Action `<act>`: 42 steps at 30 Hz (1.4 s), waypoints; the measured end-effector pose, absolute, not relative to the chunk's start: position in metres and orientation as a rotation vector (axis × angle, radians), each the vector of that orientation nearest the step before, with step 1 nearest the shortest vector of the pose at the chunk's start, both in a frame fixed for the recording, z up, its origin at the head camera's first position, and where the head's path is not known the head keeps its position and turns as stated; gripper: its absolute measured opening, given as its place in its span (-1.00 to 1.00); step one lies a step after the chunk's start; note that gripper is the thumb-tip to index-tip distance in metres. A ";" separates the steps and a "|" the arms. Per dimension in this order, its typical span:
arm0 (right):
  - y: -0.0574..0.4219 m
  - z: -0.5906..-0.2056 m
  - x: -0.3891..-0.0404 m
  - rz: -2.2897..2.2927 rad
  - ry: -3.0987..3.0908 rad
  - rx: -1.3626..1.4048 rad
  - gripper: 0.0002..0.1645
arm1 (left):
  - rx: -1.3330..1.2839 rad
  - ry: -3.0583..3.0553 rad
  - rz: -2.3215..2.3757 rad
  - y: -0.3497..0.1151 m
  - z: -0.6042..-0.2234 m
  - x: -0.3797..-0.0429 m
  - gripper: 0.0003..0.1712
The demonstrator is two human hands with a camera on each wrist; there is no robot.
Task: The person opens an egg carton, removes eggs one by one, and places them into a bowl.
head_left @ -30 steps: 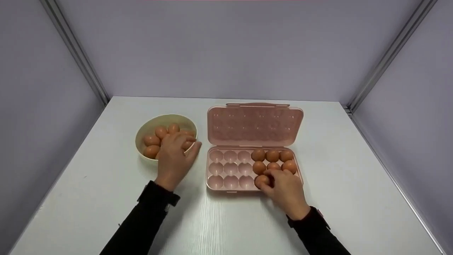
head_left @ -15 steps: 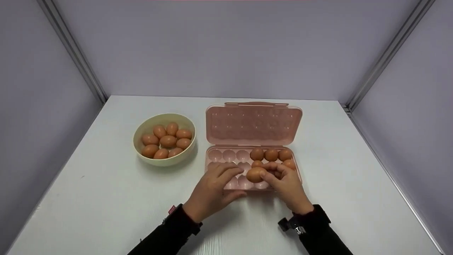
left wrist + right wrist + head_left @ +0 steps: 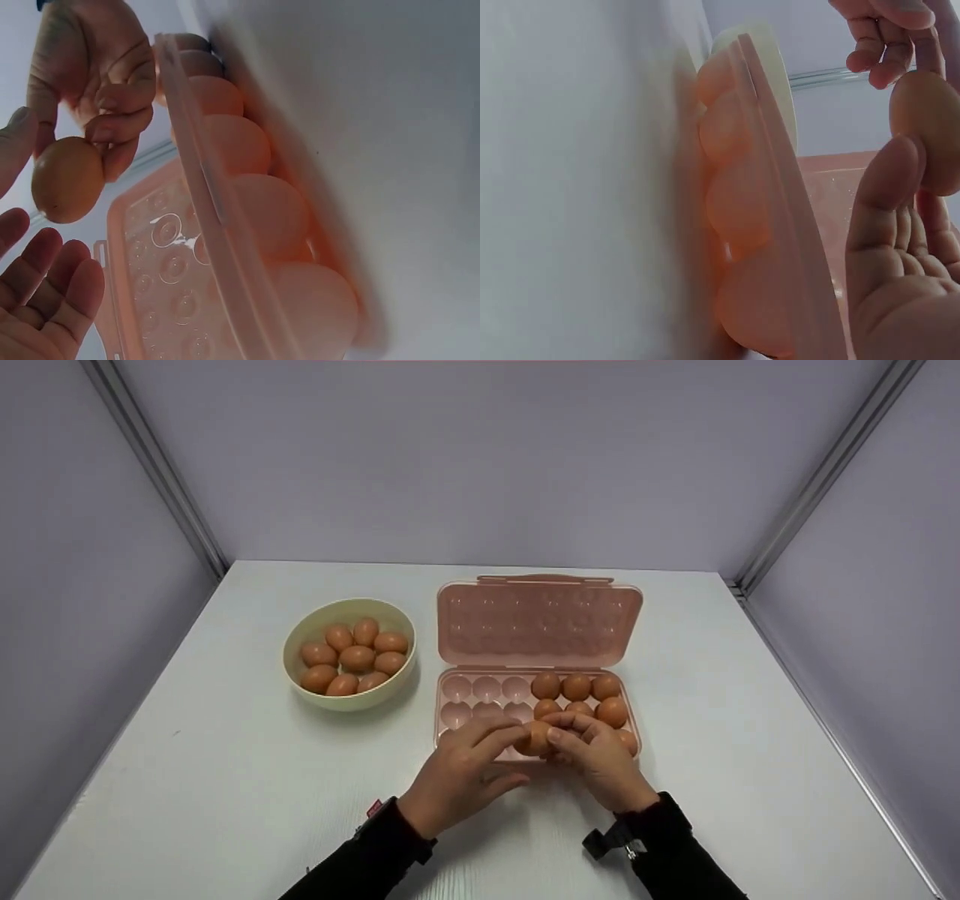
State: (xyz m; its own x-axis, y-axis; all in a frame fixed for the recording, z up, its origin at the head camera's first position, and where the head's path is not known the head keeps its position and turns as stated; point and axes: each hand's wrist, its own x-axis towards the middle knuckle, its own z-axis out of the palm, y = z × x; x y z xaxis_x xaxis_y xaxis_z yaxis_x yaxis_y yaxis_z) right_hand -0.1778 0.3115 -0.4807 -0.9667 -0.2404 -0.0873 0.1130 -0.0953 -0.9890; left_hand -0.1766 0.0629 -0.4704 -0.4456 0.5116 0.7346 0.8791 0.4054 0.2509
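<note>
Between the thumb and fingers of my right hand (image 3: 606, 757) a brown egg (image 3: 534, 739) is pinched, held over the front row of the pink egg carton (image 3: 441, 742). My left hand (image 3: 457, 776) reaches in from the left, its fingers extended near that egg. In the left wrist view, the egg (image 3: 67, 180) shows in the right hand's grip, with the left fingers (image 3: 60, 289) spread below it. Several brown eggs (image 3: 576, 687) fill cups on the carton's right side. The cups seen at its left hold none. The hands hide part of the front row.
A pale yellow-green bowl (image 3: 300, 634) with several brown eggs (image 3: 356, 658) stands left of the carton. The carton's lid (image 3: 540, 622) is raised at the back. Grey panels (image 3: 480, 465) enclose the white table (image 3: 187, 780) at the back and sides.
My left hand has come from over the bowl to the carton, bringing no egg. My right hand has lifted the egg from the front row and moved it slightly left, towards the left fingers.
</note>
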 end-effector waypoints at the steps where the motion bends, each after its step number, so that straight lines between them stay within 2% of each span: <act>1: 0.311 -0.481 -0.178 -2.168 1.905 -0.147 -0.76 | -1.177 -2.101 -0.852 0.063 -0.471 -0.176 -0.33; 5: 0.310 -0.483 -0.177 -2.189 1.804 -0.213 -0.82 | -1.162 -2.090 -0.867 0.065 -0.472 -0.174 -0.39; 25: 0.307 -0.496 -0.176 -2.194 1.561 -0.576 -0.71 | -1.165 -2.045 -0.923 0.072 -0.479 -0.171 -0.45; 42: 0.307 -0.494 -0.175 -2.168 1.542 -0.583 -0.72 | -1.162 -2.078 -0.955 0.071 -0.478 -0.169 -0.51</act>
State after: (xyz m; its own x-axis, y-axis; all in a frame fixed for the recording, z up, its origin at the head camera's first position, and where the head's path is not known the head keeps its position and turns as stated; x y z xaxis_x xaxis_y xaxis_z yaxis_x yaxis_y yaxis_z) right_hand -0.1754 0.3074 -0.4941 -0.8263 -0.5549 0.0963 0.0913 -0.3007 -0.9493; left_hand -0.1693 0.0710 -0.4781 -0.4613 0.4717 0.7515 0.8775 0.3681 0.3075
